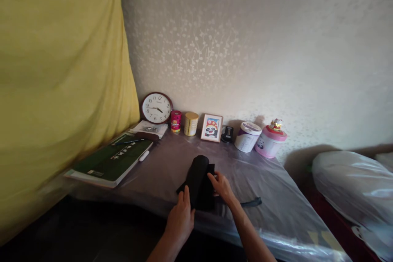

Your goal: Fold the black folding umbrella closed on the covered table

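A black rolled bundle [198,178], which looks like fabric, lies near the front edge of the table. A flat dark flap sticks out along its right side. My left hand [181,217] grips the near left side of the bundle, fingers along it and thumb at its near end. On the other side, my right hand [220,186] pinches the flap's edge between thumb and fingers; part of its grip is hidden. To the right of the bundle lies a dark strip [252,202], like a strap. Whether it joins the bundle I cannot tell.
A plastic-covered table [172,159] bears a green book [107,159] with a pen at left. Along the wall stand a clock [157,107], a pink can [176,121], a yellow can [190,124], a panda picture frame [211,127] and two tubs [247,137]. A yellow curtain [61,69] hangs left.
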Tool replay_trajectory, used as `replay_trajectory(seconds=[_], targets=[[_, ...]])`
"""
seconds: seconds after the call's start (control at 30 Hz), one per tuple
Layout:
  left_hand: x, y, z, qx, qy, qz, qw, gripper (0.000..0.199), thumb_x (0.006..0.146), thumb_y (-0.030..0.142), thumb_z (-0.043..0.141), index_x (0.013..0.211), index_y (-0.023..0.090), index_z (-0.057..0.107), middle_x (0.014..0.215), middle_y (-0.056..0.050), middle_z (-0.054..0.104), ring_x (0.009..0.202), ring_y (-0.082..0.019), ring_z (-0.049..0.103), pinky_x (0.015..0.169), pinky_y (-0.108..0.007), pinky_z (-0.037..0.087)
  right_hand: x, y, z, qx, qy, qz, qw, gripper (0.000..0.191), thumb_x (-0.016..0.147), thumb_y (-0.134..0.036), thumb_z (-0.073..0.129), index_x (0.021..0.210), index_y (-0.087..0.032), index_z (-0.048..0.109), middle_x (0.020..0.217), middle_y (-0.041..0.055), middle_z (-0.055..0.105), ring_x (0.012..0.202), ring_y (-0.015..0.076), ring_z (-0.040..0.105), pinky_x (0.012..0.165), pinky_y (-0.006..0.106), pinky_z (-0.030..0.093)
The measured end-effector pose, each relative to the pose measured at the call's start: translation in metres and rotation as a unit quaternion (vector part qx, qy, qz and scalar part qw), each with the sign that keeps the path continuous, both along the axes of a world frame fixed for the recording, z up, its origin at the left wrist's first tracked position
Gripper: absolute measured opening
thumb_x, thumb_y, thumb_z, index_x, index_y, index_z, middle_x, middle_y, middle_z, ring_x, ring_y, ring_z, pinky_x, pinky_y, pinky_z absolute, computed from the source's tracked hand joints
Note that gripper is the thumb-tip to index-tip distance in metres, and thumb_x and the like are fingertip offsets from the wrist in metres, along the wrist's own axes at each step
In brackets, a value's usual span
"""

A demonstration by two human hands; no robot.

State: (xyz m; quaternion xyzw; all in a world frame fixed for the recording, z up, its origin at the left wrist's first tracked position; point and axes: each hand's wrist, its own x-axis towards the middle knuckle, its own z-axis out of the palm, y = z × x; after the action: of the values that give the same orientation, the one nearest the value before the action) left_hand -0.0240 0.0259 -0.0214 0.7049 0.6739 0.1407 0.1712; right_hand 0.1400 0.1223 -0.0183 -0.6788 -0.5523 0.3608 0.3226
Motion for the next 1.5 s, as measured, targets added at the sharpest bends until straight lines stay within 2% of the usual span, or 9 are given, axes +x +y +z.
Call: replay_trajectory(seconds=[0.17,0.23,0.5,0.7,0.9,1.07,1.23,1.4,1.5], targets=[[0.000,-0.001,0.001,0.004,-0.006,0.000,1.000,0.060,0.083,0.016,0.036,0.138,0.005,0.019,0.130,-0.021,0.042,0.093,-0.021,0.060,0.078,-0.029,0.046,-0.004,0.006,-0.002,0.068,-0.087,0.004,0.994,0.028,0.076,-0.029,0.055,0.099,-0.014,0.062,0.085,0.0087,0.066,0.077,0.0205,0.064,0.057,0.025,0.050],[0.000,0.000,0.001,0.006,-0.008,0.001,1.000,0.060,0.082,0.016,0.036,0.138,0.005,0.019,0.130,-0.021,0.042,0.094,-0.020,0.060,0.078,-0.028,0.045,-0.009,0.008,0.001,0.084,-0.092,0.005,0.992,0.030,0.076,-0.025,0.054,0.102,-0.014,0.061,0.084,0.0079,0.066,0.084,0.0216,0.063,0.063,0.026,0.049],[-0.003,0.002,0.002,-0.004,-0.009,-0.003,1.000,0.060,0.081,0.017,0.039,0.138,0.007,0.021,0.129,-0.018,0.044,0.095,-0.019,0.060,0.078,-0.026,0.045,-0.036,0.013,0.008,0.107,-0.048,0.033,0.993,0.038,0.078,-0.024,0.050,0.113,-0.011,0.056,0.066,0.0008,0.062,0.058,0.0136,0.056,0.051,0.022,0.042],[-0.007,0.003,0.004,-0.008,-0.014,-0.014,1.000,0.059,0.083,0.017,0.039,0.138,0.005,0.021,0.130,-0.019,0.044,0.097,-0.020,0.059,0.080,-0.026,0.044,-0.047,0.018,0.002,0.119,-0.035,0.031,0.992,0.036,0.077,-0.023,0.052,0.111,-0.014,0.057,0.069,0.0015,0.062,0.062,0.0142,0.059,0.052,0.022,0.044],[-0.008,0.005,-0.001,-0.003,-0.023,-0.020,1.000,0.060,0.083,0.017,0.040,0.138,0.005,0.020,0.129,-0.020,0.044,0.098,-0.021,0.059,0.081,-0.027,0.044,-0.052,0.018,0.001,0.045,0.044,0.061,0.996,0.046,0.080,-0.026,0.048,0.122,-0.009,0.044,0.076,0.0023,0.062,0.045,0.0101,0.057,0.042,0.022,0.046],[-0.007,0.003,-0.001,0.002,-0.031,-0.016,0.999,0.063,0.083,0.016,0.040,0.139,0.004,0.013,0.133,-0.021,0.040,0.106,-0.021,0.055,0.085,-0.026,0.042,-0.057,0.012,0.008,0.042,0.065,0.086,0.993,0.043,0.082,-0.023,0.045,0.121,-0.008,0.042,0.070,0.0013,0.063,0.045,0.0093,0.057,0.043,0.020,0.046],[-0.007,0.001,0.003,0.021,-0.046,-0.014,0.999,0.084,0.081,0.015,0.047,0.140,0.017,-0.012,0.129,-0.015,0.045,0.096,-0.018,0.060,0.078,-0.025,0.044,-0.060,0.011,0.009,0.062,0.048,0.153,0.985,0.040,0.079,-0.019,0.045,0.118,-0.010,0.046,0.078,0.0029,0.069,0.054,0.0094,0.058,0.053,0.021,0.047],[-0.007,0.002,0.004,0.003,0.020,-0.034,0.999,0.078,0.081,0.016,0.048,0.141,0.031,0.001,0.117,-0.011,0.049,0.083,-0.020,0.063,0.071,-0.029,0.046,-0.060,0.020,0.008,0.064,-0.016,0.202,0.977,0.037,0.077,-0.018,0.045,0.112,-0.011,0.054,0.080,0.0039,0.072,0.064,0.0141,0.062,0.061,0.025,0.047],[-0.006,0.003,0.005,0.001,0.024,-0.035,0.999,0.074,0.081,0.016,0.047,0.141,0.032,0.007,0.114,-0.011,0.050,0.081,-0.020,0.063,0.070,-0.030,0.047,-0.063,0.020,0.014,0.076,-0.070,0.228,0.968,0.033,0.077,-0.018,0.045,0.106,-0.013,0.059,0.078,0.0030,0.072,0.068,0.0157,0.063,0.065,0.026,0.046]])
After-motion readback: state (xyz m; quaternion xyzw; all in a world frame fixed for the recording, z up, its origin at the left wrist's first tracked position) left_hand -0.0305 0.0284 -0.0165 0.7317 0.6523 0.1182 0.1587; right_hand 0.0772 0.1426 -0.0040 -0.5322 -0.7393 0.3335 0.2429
